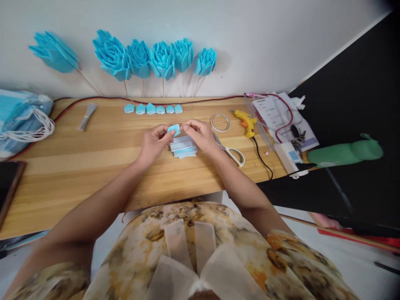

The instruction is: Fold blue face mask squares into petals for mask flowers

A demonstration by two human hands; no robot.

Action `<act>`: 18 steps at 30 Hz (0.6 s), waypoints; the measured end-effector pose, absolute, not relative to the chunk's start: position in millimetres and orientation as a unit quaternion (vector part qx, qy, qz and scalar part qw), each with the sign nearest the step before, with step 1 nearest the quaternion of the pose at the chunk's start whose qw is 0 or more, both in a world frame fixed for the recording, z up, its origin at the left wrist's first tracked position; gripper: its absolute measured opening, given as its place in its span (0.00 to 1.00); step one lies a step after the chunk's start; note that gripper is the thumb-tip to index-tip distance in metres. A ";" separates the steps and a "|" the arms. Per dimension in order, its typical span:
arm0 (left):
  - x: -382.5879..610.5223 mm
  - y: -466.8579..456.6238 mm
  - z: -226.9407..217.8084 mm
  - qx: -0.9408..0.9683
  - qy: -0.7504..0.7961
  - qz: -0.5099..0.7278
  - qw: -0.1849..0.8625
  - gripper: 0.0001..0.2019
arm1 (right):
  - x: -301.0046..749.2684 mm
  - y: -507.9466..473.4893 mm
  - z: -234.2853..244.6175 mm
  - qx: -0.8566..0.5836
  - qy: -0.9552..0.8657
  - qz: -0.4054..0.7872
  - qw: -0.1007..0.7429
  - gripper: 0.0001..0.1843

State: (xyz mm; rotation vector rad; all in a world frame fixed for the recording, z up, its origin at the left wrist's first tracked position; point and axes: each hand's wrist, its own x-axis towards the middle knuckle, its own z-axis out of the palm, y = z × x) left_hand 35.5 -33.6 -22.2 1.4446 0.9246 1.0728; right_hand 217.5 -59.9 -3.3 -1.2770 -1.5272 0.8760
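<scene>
Between the thumb and fingers of my left hand is a small light-blue folded piece, perhaps paper or fabric. My right hand is just to its right, thumb and forefinger pinched together; whatever they may hold is too small to make out. Below both hands lies a stack of blue and white strips. Several pointed blue petals stand in a row behind my hands. Scissors with white handles lie beside my right wrist, and a roll of tape is just beyond them.
Several blue flowers on sticks lean against the wall. To the right are a yellow glue gun, papers, a power strip and a green bottle. Leftward lie thin ties, a plastic bag and a dark-screened device.
</scene>
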 end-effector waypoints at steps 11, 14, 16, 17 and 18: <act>34.3 -34.2 -20.5 0.615 0.381 0.436 0.535 0.14 | 214.3 -59.7 -5.8 -0.526 -0.617 0.357 0.463 0.12; 34.3 -34.3 -20.6 0.614 0.379 0.438 0.536 0.14 | 214.2 -60.3 -4.1 -0.526 -0.621 0.349 0.464 0.12; 34.3 -34.2 -20.2 0.613 0.380 0.435 0.539 0.14 | 214.5 -60.2 -3.8 -0.524 -0.624 0.345 0.466 0.11; 34.4 -34.1 -20.1 0.611 0.381 0.433 0.543 0.14 | 214.8 -60.0 -3.9 -0.523 -0.624 0.345 0.466 0.11; 34.5 -33.9 -19.9 0.607 0.381 0.432 0.547 0.14 | 215.0 -59.8 -4.1 -0.523 -0.625 0.345 0.466 0.12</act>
